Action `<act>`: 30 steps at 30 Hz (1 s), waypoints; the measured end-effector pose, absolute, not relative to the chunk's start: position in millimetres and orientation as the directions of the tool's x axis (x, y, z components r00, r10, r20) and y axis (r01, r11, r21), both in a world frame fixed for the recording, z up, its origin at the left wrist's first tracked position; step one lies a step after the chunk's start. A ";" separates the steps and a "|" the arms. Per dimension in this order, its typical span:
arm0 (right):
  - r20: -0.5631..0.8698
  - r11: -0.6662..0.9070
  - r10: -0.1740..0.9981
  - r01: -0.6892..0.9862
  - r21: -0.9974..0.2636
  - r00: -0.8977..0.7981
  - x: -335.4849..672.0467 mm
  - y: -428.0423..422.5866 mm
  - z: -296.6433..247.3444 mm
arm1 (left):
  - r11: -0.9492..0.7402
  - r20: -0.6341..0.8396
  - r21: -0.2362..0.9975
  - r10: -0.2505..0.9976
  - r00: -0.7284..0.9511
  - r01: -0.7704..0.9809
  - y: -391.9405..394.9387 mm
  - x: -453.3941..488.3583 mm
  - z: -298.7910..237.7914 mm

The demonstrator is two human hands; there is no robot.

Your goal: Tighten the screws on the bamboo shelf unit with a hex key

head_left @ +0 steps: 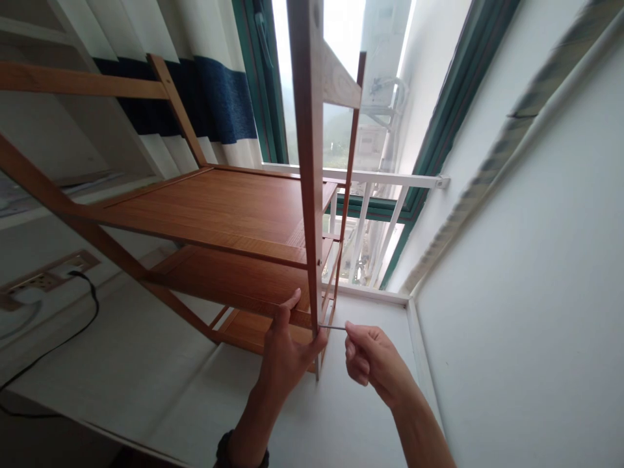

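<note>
A brown wooden shelf rack [234, 208] with three visible tiers stands on a white surface. My left hand [287, 348] grips its near right corner, one finger extended over the middle tier's edge and another against the upright post [309, 195]. Between the pinched fingers of my right hand [373, 354] is a thin metal hex key [333, 327]. It points left, and its far tip meets the side of the post beside my left hand. Whatever it meets in the wood is too small to make out.
Behind the rack are a window with a green frame [263, 71], a white railing [380, 179] and a curtain [219, 97]. A white wall [526, 279] rises on the right. On the left, a black cord [90, 312] runs from a socket strip [43, 281].
</note>
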State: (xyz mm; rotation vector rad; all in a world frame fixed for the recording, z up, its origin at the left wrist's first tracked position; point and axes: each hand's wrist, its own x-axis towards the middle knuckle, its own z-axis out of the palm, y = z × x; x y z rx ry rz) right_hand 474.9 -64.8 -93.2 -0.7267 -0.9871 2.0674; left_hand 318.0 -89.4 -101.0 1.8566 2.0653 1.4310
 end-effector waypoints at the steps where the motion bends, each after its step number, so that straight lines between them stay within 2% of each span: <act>1: -0.144 -0.406 0.815 -0.376 -0.833 -0.561 476.1 -64.6 -94.7 | -0.130 0.535 0.614 0.794 -0.290 0.778 -89.4 317.9 -100.8; 6: -0.001 -0.207 0.913 -0.460 -0.863 -0.409 480.3 -68.7 -104.8 | -0.135 0.538 0.622 0.789 -0.296 0.771 -89.0 317.4 -101.4; 10: 0.050 -0.127 0.922 -0.423 -0.897 -0.384 482.3 -73.9 -108.1 | -0.138 0.522 0.634 0.802 -0.290 0.761 -88.9 317.6 -102.7; 13: 0.063 -0.059 0.951 -0.379 -0.924 -0.302 479.3 -73.9 -102.2 | -0.135 0.517 0.643 0.802 -0.297 0.754 -89.0 317.8 -103.9; 16: -0.027 -0.140 0.958 -0.385 -0.912 -0.285 471.1 -68.9 -96.9 | -0.134 0.519 0.651 0.797 -0.309 0.747 -89.4 317.9 -104.4; 20: -0.202 -0.406 0.892 -0.519 -0.752 -0.405 461.0 -62.9 -102.2 | -0.147 0.529 0.640 0.796 -0.294 0.754 -89.7 317.9 -103.2; 21: -0.207 -0.425 0.885 -0.545 -0.723 -0.417 460.1 -62.8 -105.1 | -0.147 0.530 0.638 0.796 -0.292 0.756 -89.7 318.0 -102.9; 23: -0.162 -0.363 0.913 -0.566 -0.741 -0.374 460.7 -64.2 -110.7 | -0.142 0.530 0.637 0.794 -0.297 0.758 -89.6 318.3 -102.4; 25: -0.076 -0.208 0.960 -0.506 -0.837 -0.268 463.4 -67.2 -114.2 | -0.132 0.530 0.637 0.791 -0.307 0.759 -89.6 318.7 -102.2; 27: -0.002 -0.065 0.985 -0.366 -0.928 -0.171 466.2 -70.6 -114.0 | -0.128 0.530 0.636 0.790 -0.310 0.761 -89.8 319.1 -102.0; 28: 0.009 -0.035 0.989 -0.292 -0.956 -0.150 467.0 -72.3 -112.4 | -0.128 0.531 0.634 0.789 -0.309 0.762 -90.0 319.3 -101.9; 30: -0.039 -0.074 0.985 -0.201 -0.977 -0.170 466.9 -75.2 -107.1 | -0.129 0.532 0.630 0.790 -0.305 0.766 -90.5 319.5 -101.7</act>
